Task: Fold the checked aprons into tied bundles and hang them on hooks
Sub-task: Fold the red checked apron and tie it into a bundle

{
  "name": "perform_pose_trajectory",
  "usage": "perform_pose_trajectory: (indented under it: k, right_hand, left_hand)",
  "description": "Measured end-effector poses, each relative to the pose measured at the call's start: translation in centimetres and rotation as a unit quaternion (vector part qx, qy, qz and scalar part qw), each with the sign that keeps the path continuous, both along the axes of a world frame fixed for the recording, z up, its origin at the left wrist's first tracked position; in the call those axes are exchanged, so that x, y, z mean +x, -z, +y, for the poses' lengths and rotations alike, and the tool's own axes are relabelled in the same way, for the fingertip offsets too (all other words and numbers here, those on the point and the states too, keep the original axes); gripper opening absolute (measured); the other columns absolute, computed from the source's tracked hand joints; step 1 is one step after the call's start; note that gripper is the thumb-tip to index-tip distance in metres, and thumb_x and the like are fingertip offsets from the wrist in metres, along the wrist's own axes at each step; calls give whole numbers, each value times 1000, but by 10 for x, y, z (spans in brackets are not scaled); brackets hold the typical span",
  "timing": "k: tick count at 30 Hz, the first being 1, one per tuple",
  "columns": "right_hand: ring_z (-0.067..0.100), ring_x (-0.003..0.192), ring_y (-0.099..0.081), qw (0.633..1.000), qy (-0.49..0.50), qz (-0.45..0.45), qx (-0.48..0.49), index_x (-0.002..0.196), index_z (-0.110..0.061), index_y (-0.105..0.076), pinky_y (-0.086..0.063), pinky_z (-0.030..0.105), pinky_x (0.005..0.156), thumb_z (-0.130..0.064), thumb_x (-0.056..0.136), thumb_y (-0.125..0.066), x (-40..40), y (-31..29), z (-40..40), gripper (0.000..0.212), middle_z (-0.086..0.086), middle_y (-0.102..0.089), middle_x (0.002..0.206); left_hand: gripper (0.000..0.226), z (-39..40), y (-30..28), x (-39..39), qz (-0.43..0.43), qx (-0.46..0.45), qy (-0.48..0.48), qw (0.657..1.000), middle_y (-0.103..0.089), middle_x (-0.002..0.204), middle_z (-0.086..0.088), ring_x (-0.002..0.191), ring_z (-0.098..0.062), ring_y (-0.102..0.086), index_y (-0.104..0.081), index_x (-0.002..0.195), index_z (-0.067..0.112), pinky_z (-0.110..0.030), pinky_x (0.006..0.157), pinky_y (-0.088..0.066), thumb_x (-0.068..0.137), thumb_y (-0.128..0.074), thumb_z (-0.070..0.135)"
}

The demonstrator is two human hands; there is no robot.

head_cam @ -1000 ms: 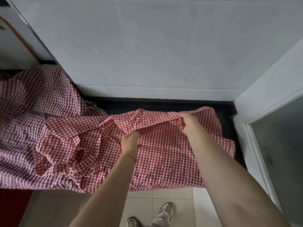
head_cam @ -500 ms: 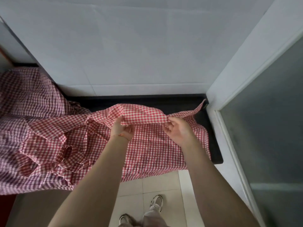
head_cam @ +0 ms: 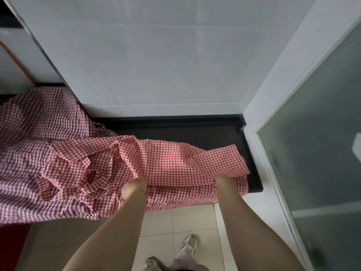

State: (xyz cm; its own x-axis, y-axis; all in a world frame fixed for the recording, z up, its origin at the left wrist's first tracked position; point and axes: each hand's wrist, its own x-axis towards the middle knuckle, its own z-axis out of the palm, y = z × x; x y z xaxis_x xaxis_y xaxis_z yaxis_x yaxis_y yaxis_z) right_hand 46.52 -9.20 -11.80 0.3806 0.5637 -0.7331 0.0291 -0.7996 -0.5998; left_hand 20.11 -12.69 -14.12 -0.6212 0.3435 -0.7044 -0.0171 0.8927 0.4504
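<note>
A red-and-white checked apron point(head_cam: 175, 163) lay spread across a black desk point(head_cam: 195, 130), its near part folded over on itself so that a doubled layer hung past the desk's front edge. The cloth covered most of the desk, leaving a bare dark strip behind it and a narrow bare end beyond its right side. The apron's left portion was bunched into loose folds, with thin ties looping among them.

Both hands gripped the folded front edge of that apron. The left hand point(head_cam: 133, 187) held the cloth near the middle of the desk's front edge, its fingers curled around the fabric; the picture was blurred there, so the exact grip could not be made out. The right hand point(head_cam: 223, 182) held the same edge closer to the desk's right end, its fingers tucked under the top layer and hidden by it. Two bare forearms reached down to the hands from the bottom of the view.

To the left of the desk's bare part, touching the red apron, lay a heap of purple-and-white checked aprons point(head_cam: 33, 143), crumpled and draping over the front edge.

Behind the desk rose a pale grey tiled wall point(head_cam: 156, 65). At the desk's right end stood a white frame holding a frosted glass door point(head_cam: 322, 143). Below the desk's front edge was a floor of light tiles point(head_cam: 175, 222), where white shoes point(head_cam: 188, 244) showed beside the arms.
</note>
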Motion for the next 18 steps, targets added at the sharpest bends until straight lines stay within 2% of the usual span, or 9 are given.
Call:
perform_pose_trajectory:
  k: [1, 2, 5, 8, 11, 13, 15, 17, 18]
  right_hand:
    - [28, 86, -62, 998, -22, -58, -17, 128, 4, -56, -53, 42, 84, -6, 99, -47, -4, -1, 0, 32, 12, -61, 103]
    - [34, 97, -62, 991, -44, -122, -13, 127, 3, -57, -51, 40, 84, -5, 100, -46, -8, 0, -1, 31, 15, -62, 115]
    - [33, 104, -60, 963, -139, -230, 4, 123, 3, -61, -50, 36, 83, -7, 98, -53, -25, 12, 1, 27, 17, -62, 125]
    - [37, 122, -52, 942, -208, -263, -25, 135, -1, -53, -48, 44, 102, -16, 96, -56, -35, 27, 18, 41, 18, -53, 138]
    - [38, 136, -38, 928, -262, -266, -7, 149, -7, -36, -29, 49, 118, -23, 95, -56, -35, 40, 49, 59, 17, -39, 151]
    - [36, 137, -39, 930, -278, -239, 32, 149, -10, -39, -24, 46, 120, -24, 95, -54, -31, 42, 68, 58, 15, -40, 152]
    - [32, 132, -48, 955, -247, -150, 63, 143, -11, -50, -32, 37, 116, -24, 98, -54, -23, 32, 84, 47, 10, -50, 147]
    - [30, 126, -53, 975, -191, -69, 87, 136, -10, -58, -34, 27, 103, -24, 99, -57, -14, 19, 104, 40, 6, -56, 138]
    - [29, 124, -55, 979, -163, -53, 106, 133, -9, -61, -35, 25, 98, -22, 98, -59, -10, 10, 114, 38, 6, -59, 134]
  left_hand:
    - [43, -1, -3, 0, 57, -5, -1, 998, -60, 124, -17, 115, -34, -54, -64, 124, 3, -40, 98, -45, 99, -44, 32]
    - [43, -3, 1, 0, 106, -13, 47, 993, -53, 133, -16, 120, -34, -48, -64, 126, 7, -40, 100, -40, 99, -42, 34]
    - [40, 2, -1, 10, 114, -38, 188, 975, -39, 150, -8, 129, -34, -38, -68, 122, 16, -46, 107, -35, 98, -47, 39]
    - [38, 14, 7, 16, 87, -39, 227, 969, -10, 166, 2, 148, -35, -13, -68, 122, 21, -56, 117, -22, 97, -51, 44]
    - [37, 31, 13, 16, 100, -18, 238, 966, -1, 167, 3, 152, -32, -1, -68, 121, 23, -58, 120, -12, 97, -51, 45]
    - [34, 47, 24, 9, 96, 5, 242, 965, -4, 167, 1, 152, -30, 0, -71, 115, 22, -56, 120, -12, 96, -56, 45]
    - [33, 64, 27, 0, 85, 60, 242, 965, -17, 165, -5, 151, -32, -10, -73, 110, 17, -51, 120, -18, 93, -63, 44]
    - [35, 82, 23, -8, 57, 138, 175, 973, -46, 150, -12, 138, -34, -39, -74, 109, 10, -43, 113, -34, 90, -70, 39]
    - [32, 89, 15, -10, 40, 165, 118, 978, -60, 133, -13, 124, -32, -53, -74, 105, 7, -38, 104, -42, 89, -71, 35]
